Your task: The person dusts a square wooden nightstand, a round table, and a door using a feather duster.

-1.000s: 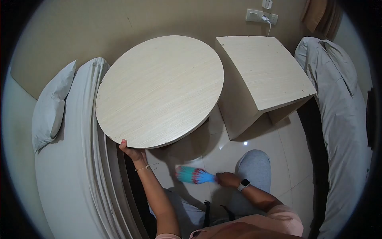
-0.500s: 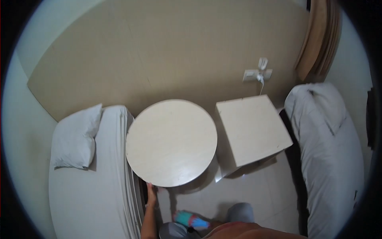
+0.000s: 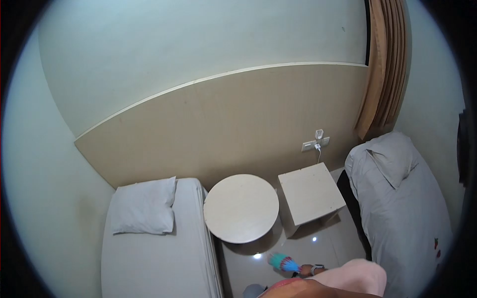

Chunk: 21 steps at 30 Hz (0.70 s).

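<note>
My right hand [image 3: 305,270], with a watch [image 3: 317,268] at its wrist, is low in the view and closed around a duster [image 3: 284,262]. The duster's head is teal, blue and red, and it points left over the floor. Its handle is mostly hidden by my hand. A round, light wooden table [image 3: 241,208] stands just beyond the duster, apart from it. My left hand is out of view.
A bed [image 3: 189,248] with a white pillow [image 3: 143,206] stands at left. A square bedside table [image 3: 310,193] is right of the round table, below a wall socket [image 3: 308,146] with a plugged-in cable. Another covered bed [image 3: 407,223] lies at right, near a brown curtain [image 3: 385,74].
My view has risen and pulled back, showing more wall. My left hand, earlier at the round table's edge, has left view. The duster has moved right and shows more clearly in my right hand.
</note>
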{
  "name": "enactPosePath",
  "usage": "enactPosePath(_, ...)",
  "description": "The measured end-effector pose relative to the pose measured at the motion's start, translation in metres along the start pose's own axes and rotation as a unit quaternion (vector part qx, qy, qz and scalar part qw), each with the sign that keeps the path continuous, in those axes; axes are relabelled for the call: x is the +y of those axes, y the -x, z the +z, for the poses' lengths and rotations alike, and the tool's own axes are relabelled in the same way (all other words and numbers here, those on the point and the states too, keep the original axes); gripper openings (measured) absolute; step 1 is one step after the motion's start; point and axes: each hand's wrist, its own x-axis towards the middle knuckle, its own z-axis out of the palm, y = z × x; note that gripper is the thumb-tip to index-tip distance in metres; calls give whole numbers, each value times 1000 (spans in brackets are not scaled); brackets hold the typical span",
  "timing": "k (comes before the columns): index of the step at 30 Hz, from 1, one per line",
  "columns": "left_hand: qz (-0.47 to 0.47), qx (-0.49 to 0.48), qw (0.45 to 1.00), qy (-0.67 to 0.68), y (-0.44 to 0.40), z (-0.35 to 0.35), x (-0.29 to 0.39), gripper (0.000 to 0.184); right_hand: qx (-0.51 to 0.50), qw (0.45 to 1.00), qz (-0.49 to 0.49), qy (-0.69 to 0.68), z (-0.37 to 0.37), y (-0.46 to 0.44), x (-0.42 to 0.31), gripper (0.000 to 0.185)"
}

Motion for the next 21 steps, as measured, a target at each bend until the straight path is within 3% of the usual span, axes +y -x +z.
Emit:
enactPosePath(11,-79,5,997,1,115,-19,-27,53,-63,989,132,29,1,122,40,30)
enactPosePath(21,-159,-39,987,-6,187,-6,-120,52,-21,958,285,-22,23,221,68,33)
